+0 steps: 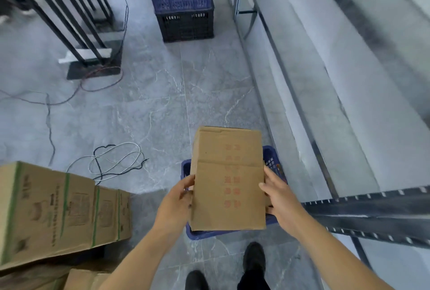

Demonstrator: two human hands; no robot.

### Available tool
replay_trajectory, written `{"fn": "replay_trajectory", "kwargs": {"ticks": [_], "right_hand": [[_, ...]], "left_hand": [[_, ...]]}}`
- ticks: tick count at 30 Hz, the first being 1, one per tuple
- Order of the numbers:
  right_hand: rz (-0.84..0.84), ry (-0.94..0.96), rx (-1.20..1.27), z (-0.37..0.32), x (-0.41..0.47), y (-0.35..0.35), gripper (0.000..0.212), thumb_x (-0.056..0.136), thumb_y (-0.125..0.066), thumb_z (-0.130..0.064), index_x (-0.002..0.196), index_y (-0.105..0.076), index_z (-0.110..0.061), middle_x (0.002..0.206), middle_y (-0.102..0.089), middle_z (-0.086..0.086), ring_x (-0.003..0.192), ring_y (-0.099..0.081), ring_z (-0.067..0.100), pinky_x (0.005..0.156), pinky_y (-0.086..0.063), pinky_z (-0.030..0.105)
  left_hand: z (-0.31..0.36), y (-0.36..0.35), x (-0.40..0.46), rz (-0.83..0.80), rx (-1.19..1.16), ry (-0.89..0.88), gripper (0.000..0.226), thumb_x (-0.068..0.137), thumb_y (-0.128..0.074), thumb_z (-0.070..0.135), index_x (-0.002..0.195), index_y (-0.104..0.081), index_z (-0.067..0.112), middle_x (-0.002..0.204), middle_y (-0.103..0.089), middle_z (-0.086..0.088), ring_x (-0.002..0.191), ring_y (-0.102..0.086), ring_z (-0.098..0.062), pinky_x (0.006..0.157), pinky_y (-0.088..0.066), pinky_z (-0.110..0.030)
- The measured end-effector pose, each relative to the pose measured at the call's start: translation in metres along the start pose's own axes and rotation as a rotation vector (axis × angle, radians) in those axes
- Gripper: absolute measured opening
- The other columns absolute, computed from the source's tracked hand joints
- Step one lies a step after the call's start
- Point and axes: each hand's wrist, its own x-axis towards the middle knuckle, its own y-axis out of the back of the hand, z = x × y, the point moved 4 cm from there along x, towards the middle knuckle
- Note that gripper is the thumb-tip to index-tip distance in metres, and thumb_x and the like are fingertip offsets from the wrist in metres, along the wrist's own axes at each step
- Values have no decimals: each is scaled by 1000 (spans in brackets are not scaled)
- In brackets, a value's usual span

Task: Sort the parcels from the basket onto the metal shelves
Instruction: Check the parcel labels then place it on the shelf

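A brown cardboard parcel with faint red print is held between both hands, above a blue plastic basket on the floor. My left hand grips its left side and my right hand grips its right side. The parcel hides most of the basket's inside. The metal shelves run along the right, their grey boards bare, with a dark perforated upright close to my right arm.
Large cardboard boxes with green tape stand at the lower left. A blue crate on a black crate stands ahead. Loose cables lie on the grey tiled floor, and black stand legs rise at the upper left. My shoes are below.
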Motion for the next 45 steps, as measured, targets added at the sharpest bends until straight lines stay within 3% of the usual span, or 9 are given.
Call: {"fn": "replay_trajectory", "kwargs": {"ticks": [4,8,10,13,18,22,26,31,45], "right_hand": [[16,89,-4,-35,-62,-5,61,106,-47,-2,126,-57,-59,126,-66,-22,124,-59,10,111,-46,52],[40,158,50,-60,-107,-5,65,103,-47,8,133,-56,-49,139,-65,-10,131,-58,17,113,-45,56],[30,180,83,-66,-124,-3,63,103,-47,8,144,-52,-40,142,-65,-4,132,-59,21,115,-44,55],[1,230,126,-76,-148,-9,64,103,-47,10,137,-54,-44,140,-67,1,131,-61,22,117,-42,53],[11,288,11,-93,-188,-32,70,101,-42,12,131,-52,-51,116,-77,-10,113,-67,11,99,-48,33],[7,409,-187,-108,-218,-50,67,101,-40,5,123,-58,-56,139,-55,-21,127,-51,-5,106,-42,26],[-4,458,-243,-120,-235,-60,35,108,-47,-25,135,-52,-46,146,-47,-13,132,-42,-9,117,-30,28],[-172,242,-74,-128,-254,-74,33,106,-36,-51,110,-68,-43,103,-76,-17,96,-68,-5,81,-50,22],[-248,265,60,-149,-237,-48,30,100,-60,-39,130,-65,-38,126,-75,-7,123,-68,18,105,-54,50]], "left_hand": [[39,22,-50,4,-42,-160,49,108,-44,3,115,-71,44,128,-69,4,111,-65,-8,78,-53,-9],[66,48,-90,-13,120,-402,63,100,-62,5,113,-70,66,144,-46,21,142,-40,-4,115,-46,-50],[82,60,-116,-14,188,-454,53,85,-77,39,118,-58,76,154,-28,29,149,-23,3,122,-34,-53],[97,79,-147,-51,204,-387,120,38,-89,77,138,-23,80,161,-8,26,152,-11,0,121,-27,-40],[107,102,-192,-223,-6,-251,166,39,-108,18,153,4,65,145,-58,9,110,-73,1,73,-65,-28],[119,123,-204,-125,-23,-284,155,39,-108,28,156,-11,54,131,-68,13,111,-71,-2,79,-61,-25],[125,130,-210,-117,-122,-300,90,56,-103,22,133,-58,33,123,-77,10,107,-76,-9,79,-63,-24],[119,126,-207,-137,-182,-267,86,82,-86,13,150,-44,44,132,-73,7,112,-75,-13,103,-57,-46],[143,120,-208,-152,-156,-248,49,108,-44,15,136,-60,51,134,-72,20,119,-70,-6,94,-57,-36]]}}
